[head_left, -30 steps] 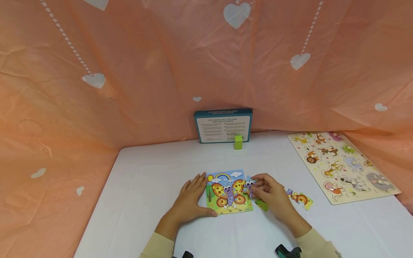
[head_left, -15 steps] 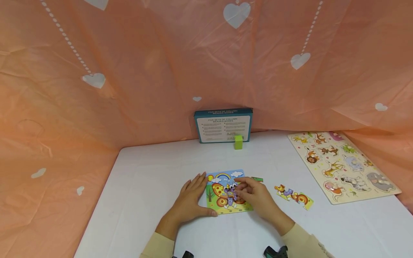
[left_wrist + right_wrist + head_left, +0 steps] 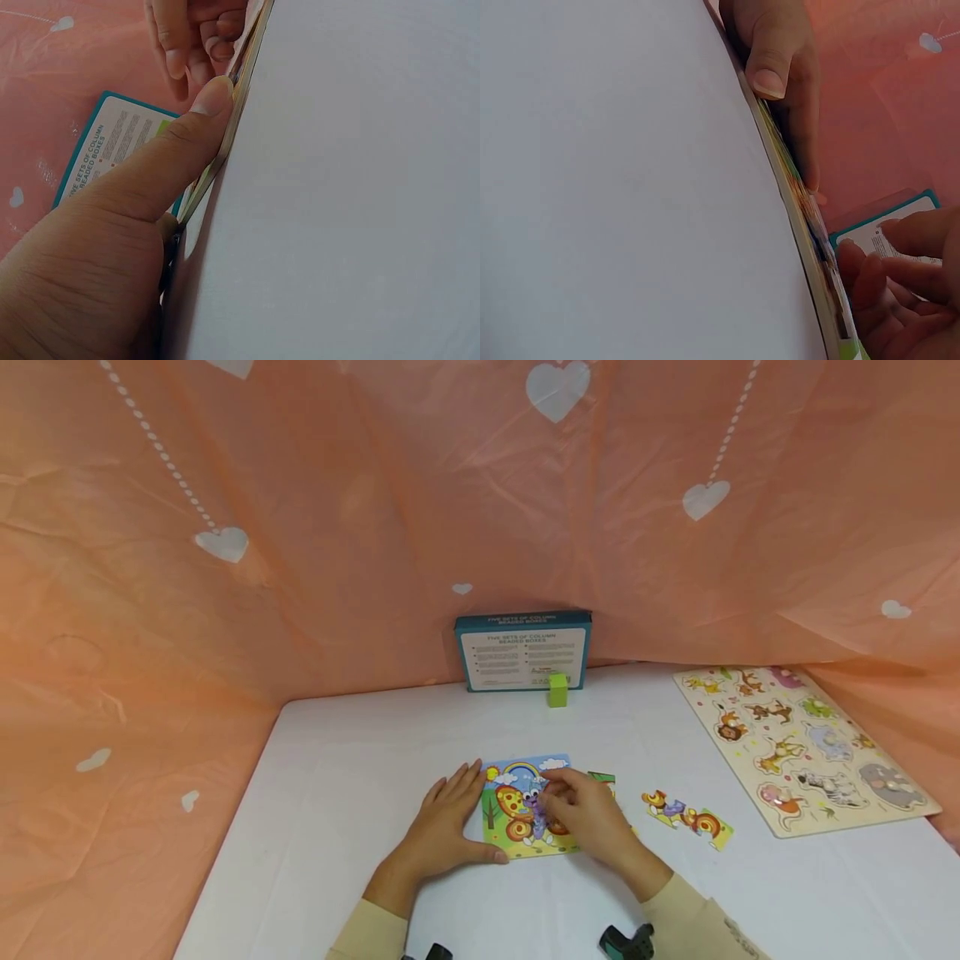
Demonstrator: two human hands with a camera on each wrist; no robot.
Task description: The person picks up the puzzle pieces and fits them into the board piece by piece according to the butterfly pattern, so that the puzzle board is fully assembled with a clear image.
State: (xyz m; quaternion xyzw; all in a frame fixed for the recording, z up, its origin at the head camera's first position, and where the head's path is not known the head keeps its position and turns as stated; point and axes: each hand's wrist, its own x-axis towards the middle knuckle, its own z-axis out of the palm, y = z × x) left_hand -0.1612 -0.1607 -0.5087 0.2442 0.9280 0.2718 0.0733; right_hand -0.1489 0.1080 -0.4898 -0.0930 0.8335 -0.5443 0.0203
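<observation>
A square butterfly jigsaw puzzle lies flat on the white table in the head view. My left hand rests along its left side, fingers straight and spread, with the thumb over the near edge. Over the right half of the picture, my right hand pinches a puzzle piece with a purple face, low against the board. In the right wrist view the fingertips are right at the board's surface. The hand covers the right butterfly wing and most of the piece.
Joined loose pieces lie to the right, and a green-edged piece shows behind the right hand. A wooden animal puzzle board sits at the far right. A teal box stands at the back with a green block before it.
My right hand has carried the purple-faced piece left from beside the board onto the picture, uncovering loose pieces on the table. The left hand has stayed at the board's left edge.
</observation>
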